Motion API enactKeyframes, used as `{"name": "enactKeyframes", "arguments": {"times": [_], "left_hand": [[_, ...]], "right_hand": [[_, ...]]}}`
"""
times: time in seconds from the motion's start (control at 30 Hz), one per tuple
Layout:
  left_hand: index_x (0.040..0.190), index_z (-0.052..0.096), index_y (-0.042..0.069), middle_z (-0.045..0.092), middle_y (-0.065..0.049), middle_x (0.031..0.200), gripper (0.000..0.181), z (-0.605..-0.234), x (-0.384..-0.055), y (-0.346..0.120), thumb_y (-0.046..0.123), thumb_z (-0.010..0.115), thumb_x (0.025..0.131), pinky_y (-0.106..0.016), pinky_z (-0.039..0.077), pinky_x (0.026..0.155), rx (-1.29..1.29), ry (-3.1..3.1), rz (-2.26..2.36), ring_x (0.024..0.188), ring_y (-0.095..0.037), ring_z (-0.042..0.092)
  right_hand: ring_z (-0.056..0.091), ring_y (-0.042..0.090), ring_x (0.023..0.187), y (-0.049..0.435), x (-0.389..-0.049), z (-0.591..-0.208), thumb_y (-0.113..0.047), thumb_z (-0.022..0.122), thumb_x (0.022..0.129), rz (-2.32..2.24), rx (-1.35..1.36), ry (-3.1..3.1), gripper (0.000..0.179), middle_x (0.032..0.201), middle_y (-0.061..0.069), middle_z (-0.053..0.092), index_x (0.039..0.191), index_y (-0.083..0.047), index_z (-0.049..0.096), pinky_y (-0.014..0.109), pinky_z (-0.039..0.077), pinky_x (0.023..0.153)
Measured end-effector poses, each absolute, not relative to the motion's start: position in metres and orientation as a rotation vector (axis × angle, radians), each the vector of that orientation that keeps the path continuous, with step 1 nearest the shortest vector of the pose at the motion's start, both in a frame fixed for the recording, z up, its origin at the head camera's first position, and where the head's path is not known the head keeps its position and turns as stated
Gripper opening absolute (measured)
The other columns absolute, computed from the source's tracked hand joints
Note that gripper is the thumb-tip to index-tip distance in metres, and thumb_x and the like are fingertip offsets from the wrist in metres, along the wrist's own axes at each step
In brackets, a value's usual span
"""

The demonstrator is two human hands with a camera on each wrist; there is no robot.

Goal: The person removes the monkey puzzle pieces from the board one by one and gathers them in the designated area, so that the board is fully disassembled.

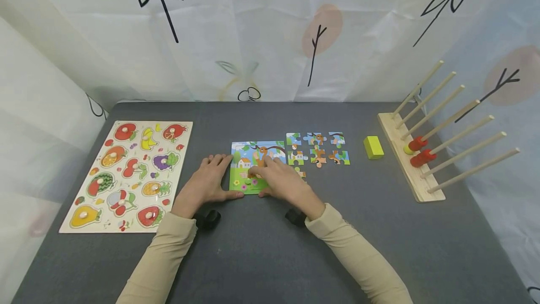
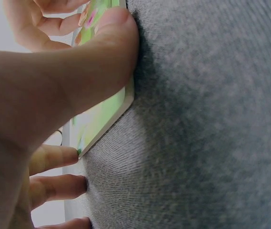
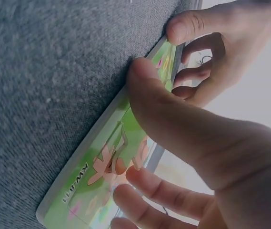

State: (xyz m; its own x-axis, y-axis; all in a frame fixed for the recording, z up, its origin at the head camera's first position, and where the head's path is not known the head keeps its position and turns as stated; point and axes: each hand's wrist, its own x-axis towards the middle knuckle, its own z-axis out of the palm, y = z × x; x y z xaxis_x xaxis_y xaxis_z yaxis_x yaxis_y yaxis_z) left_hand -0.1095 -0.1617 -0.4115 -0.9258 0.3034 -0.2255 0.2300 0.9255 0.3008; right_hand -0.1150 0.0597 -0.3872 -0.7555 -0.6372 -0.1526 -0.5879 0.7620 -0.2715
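A jigsaw puzzle board (image 1: 238, 186) with a house, flowers and a brown animal lies mid-table between both hands. My left hand (image 1: 206, 182) rests at its left side, fingers spread along the left edge and thumb (image 2: 111, 52) against the near edge. My right hand (image 1: 280, 182) reaches over the board from the right. Its bent fingertips (image 3: 140, 179) touch the picture near the brown animal, while the thumb (image 3: 145, 78) lies on the near edge. Several loose jigsaw pieces (image 1: 318, 156) lie right of the board, one of them partly behind the right hand.
A fruit peg board (image 1: 139, 151) lies on the left of the grey table (image 1: 253, 257). Toward the right stand a yellow block (image 1: 373, 148) and a wooden peg rack (image 1: 415, 179) whose slanted pegs carry red and yellow beads (image 1: 417, 143). Patterned cloth (image 1: 270, 60) hangs behind.
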Motion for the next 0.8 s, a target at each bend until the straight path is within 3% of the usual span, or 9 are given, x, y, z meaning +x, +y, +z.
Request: {"name": "enactKeyframes", "arguments": {"times": [0.3, 0.8], "left_hand": [[0.157, 0.035, 0.002, 0.041, -0.024, 0.157, 0.109, -0.4114, -0.1095, -0.1616, 0.061, 0.081, 0.078, -0.068, 0.043, 0.109, 0.412, 2.825, 0.387, 0.146, -0.055, 0.034], [0.157, 0.035, 0.002, 0.040, -0.024, 0.157, 0.109, -0.4105, -0.1086, -0.1612, 0.061, 0.082, 0.078, -0.068, 0.044, 0.108, 0.406, 2.823, 0.384, 0.146, -0.055, 0.034]], "right_hand": [[0.056, 0.019, 0.084, 0.0607, -0.1147, -0.3871, -0.024, 0.088, 0.081, -0.379, -0.939, 2.699, 0.054, 0.109, 0.007, 0.060, 0.130, -0.023, 0.065, 0.033, 0.054, 0.067], [0.062, 0.021, 0.084, 0.0608, -0.1134, -0.3869, -0.021, 0.089, 0.079, -0.276, -0.986, 2.757, 0.055, 0.109, 0.005, 0.066, 0.130, -0.025, 0.069, 0.032, 0.053, 0.061]]}}
